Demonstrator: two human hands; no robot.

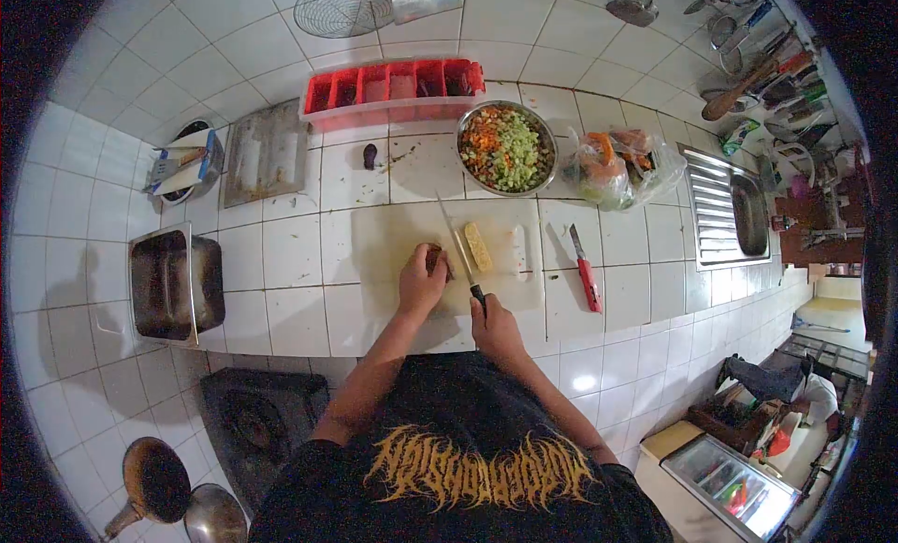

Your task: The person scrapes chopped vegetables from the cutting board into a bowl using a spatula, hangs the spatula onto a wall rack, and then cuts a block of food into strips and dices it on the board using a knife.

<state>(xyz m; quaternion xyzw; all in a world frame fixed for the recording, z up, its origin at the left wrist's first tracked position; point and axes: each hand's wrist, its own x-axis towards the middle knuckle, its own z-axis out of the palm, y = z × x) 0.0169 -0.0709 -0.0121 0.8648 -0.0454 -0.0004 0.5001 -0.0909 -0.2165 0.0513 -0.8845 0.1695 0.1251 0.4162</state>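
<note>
My right hand [496, 330] is closed around the black handle of a kitchen knife [460, 245], whose long blade points away from me over the pale cutting board [383, 234]. Just right of the blade lies a yellowish-tan, grainy block [478, 247] that looks like tempeh. My left hand [423, 283] grips a dark reddish-brown piece of food [434, 259] against the board, left of the blade; its kind is unclear and my fingers partly cover it. Small orange and pale scraps dot the board's right side.
Beyond the board stand a metal bowl [506, 189] of diced vegetables, a red compartment box [393, 115] and a plastic bag [619, 173] of vegetables. A red-handled knife [587, 279] lies right of the board. A dark purple piece [370, 157], a steel pan [178, 286] and a sink [750, 216] also appear.
</note>
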